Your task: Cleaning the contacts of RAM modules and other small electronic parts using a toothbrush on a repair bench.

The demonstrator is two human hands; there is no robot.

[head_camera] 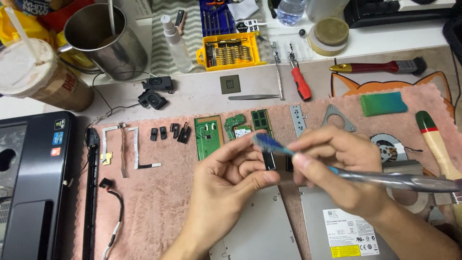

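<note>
Brushing is in hand: the left hand pinches a small black part upright between thumb and fingers, just above the two grey drives, while the right hand, closed on a toothbrush, lays its blue bristles on the part's top edge. Done well, I judge, this calls for short light strokes away from the left fingertips, the part kept pinched low and steady over the pink mat. Beyond the part lie the green boards; a screwdriver lies farther off.
</note>
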